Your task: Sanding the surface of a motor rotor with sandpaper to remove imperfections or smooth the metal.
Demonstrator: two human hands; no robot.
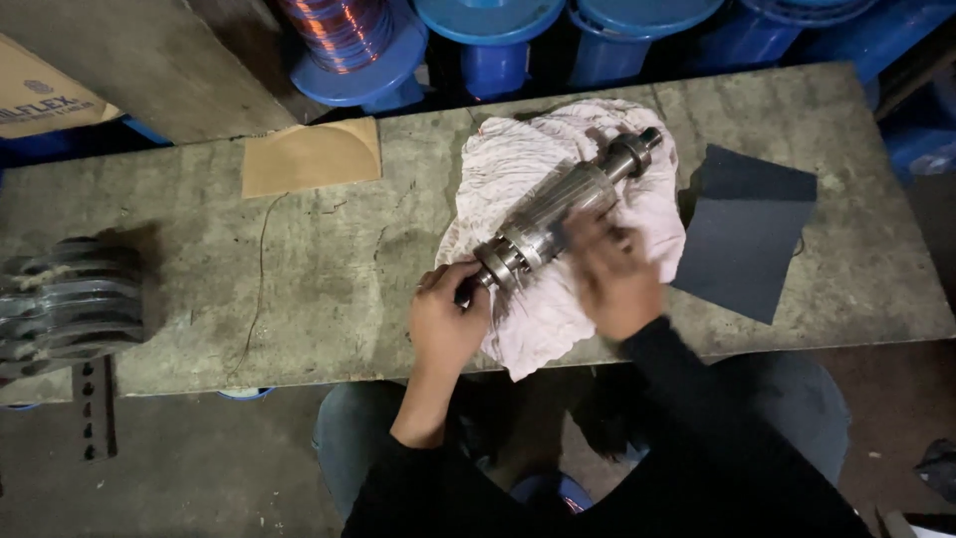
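Firstly, far left: a stack of grey metal parts (65,304) lies at the left end of the bench (329,269), blurred, so its kind is not clear.
Behind left: a tan paper sheet (311,155) lies flat near the back edge; a spool of copper wire (344,45) and blue spools (488,35) stand behind the bench.
Left hand: the left hand (445,317) is closed around the near, lower end of the rotor.
Rotor: the metal rotor (558,214) lies diagonally on the cloth, near end at lower left, shaft end at upper right; the middle body is shiny and ribbed along its length, with ring-shaped parts at the near end and a stepped shaft tip.
Cloth: a crumpled pinkish-white cloth (518,159) lies under the rotor in the bench middle, hanging over the front edge.
Right hand: the right hand (612,274) is motion-blurred, resting on the rotor body; I cannot tell if the fingers close.
Right: a dark abrasive sheet (742,229) lies just beside the cloth.
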